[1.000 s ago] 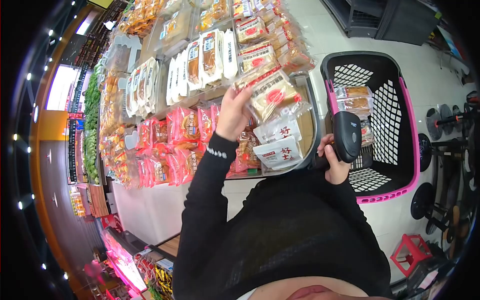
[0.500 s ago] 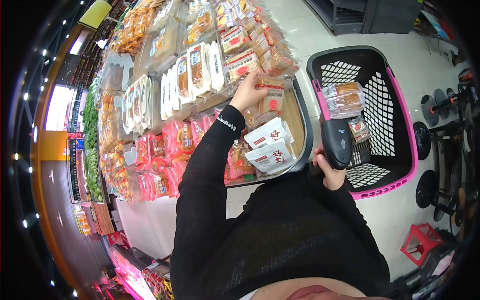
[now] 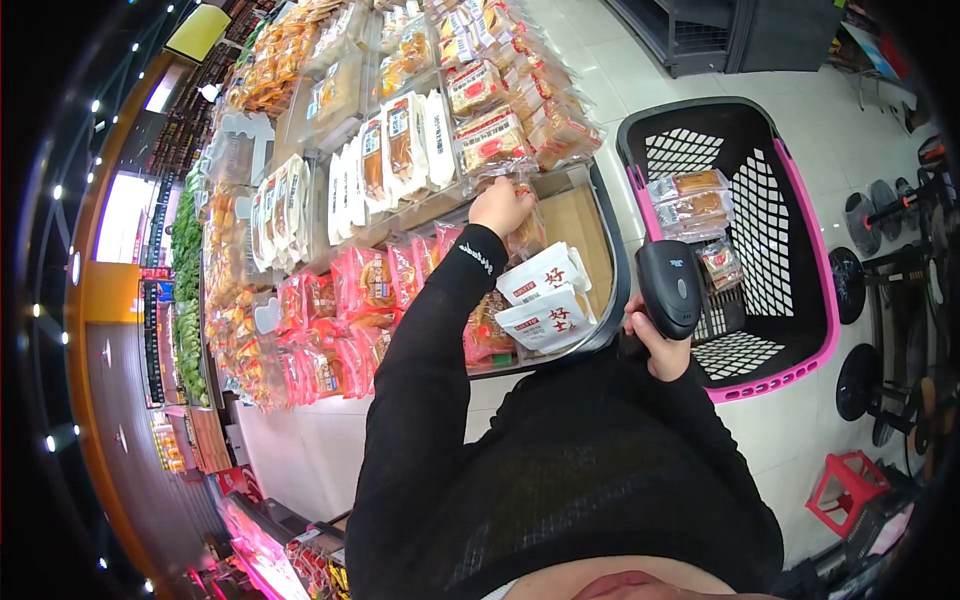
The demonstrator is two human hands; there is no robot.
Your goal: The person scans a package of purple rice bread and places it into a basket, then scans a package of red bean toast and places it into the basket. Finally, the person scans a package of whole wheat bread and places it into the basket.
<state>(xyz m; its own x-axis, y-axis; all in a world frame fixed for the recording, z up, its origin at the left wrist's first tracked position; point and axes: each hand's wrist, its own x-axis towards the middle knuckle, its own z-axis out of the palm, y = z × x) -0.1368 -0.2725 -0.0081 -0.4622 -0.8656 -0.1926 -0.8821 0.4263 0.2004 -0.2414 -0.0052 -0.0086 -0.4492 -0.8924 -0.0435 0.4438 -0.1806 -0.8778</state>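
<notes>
My left hand (image 3: 503, 207) is closed at the edge of a clear-wrapped bread packet (image 3: 526, 235), which it partly hides. Just above it lie red-and-white labelled bread packets (image 3: 492, 138). Two white paper-like packs with red print (image 3: 548, 318) stand below and to the right of it, in the display's corner. My right hand (image 3: 655, 338) grips a black handheld scanner (image 3: 669, 288) beside the basket's near edge. Inside the black basket with a pink rim (image 3: 828, 290) are wrapped breads (image 3: 692, 205) and a smaller packet (image 3: 721, 266).
Pink-wrapped breads (image 3: 365, 280) and white-wrapped long breads (image 3: 402, 150) fill the display at left. Grey metal shelving (image 3: 700, 35) stands at the top. A rack of dark round weights (image 3: 857, 380) and a red stool (image 3: 846, 492) are at right.
The red-and-white packet at my left hand no longer shows its face, and more of the display's brown base is visible. My left hand has moved slightly downward. My right hand still holds the scanner.
</notes>
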